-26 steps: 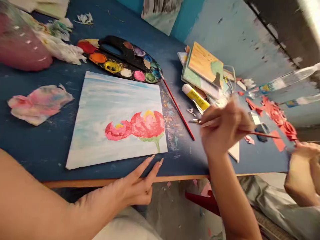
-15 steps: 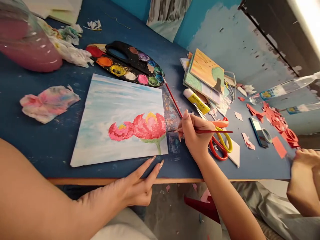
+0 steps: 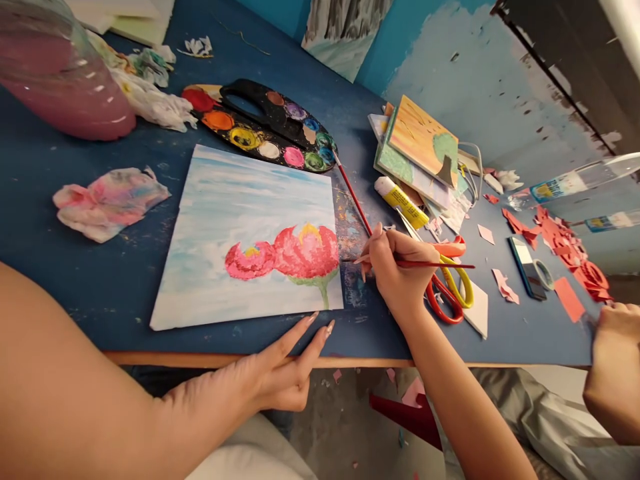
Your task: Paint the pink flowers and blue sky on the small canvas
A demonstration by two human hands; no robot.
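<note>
The right hand (image 3: 404, 270) pinches a paintbrush (image 3: 445, 265) pointing left at the painted canvas (image 3: 250, 200); the left hand (image 3: 275, 373) (loosely open, empty) is at the surface's (image 3: 380, 337) front edge.

Before you on the table (image 3: 120, 287) lies the painting (image 3: 205, 233), the palette (image 3: 265, 120) just behind it, tissue (image 3: 110, 200) to its left, scissors (image 3: 453, 249) to its right.

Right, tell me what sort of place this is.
Probably an art or craft workspace, perhaps a shared one: a black palette of many paints, a flower painting beside it, and scissors near scattered red paper scraps.
</note>
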